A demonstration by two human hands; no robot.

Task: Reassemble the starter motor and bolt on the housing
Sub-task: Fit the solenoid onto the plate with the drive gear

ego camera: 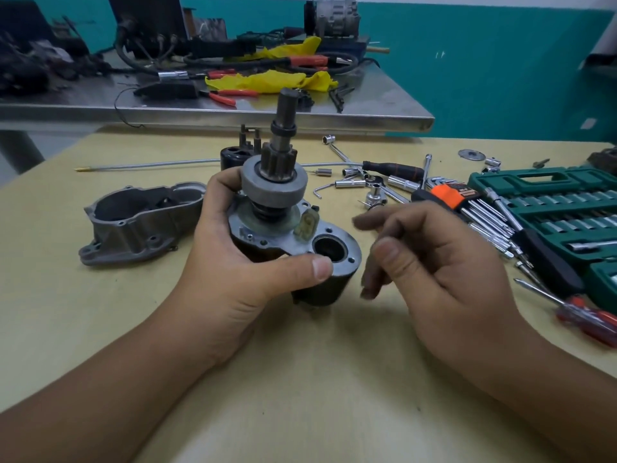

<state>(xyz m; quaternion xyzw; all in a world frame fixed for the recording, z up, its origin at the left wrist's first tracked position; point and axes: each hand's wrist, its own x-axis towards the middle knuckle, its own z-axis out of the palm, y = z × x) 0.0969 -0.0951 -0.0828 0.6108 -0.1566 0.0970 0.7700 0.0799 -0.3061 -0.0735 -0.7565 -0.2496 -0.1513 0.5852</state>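
My left hand (230, 282) grips the starter motor body (327, 282) at the table's centre, thumb on its metal face plate next to a round opening. The drive shaft with pinion gear and grey clutch drum (277, 178) stands upright out of the plate. A tan lever piece (305, 225) sits on the plate beside the drum. My right hand (437, 269) hovers just right of the motor, fingers loosely curled and blurred, holding nothing. The grey aluminium housing (140, 222) lies on the table to the left, open side up.
A black solenoid (233, 158) stands behind the motor. Loose sockets, a ratchet handle (394, 170), hex keys (480, 215) and a red screwdriver (581, 315) lie to the right by a green socket case (547, 195). A steel bench (233, 111) with cables and pliers stands behind.
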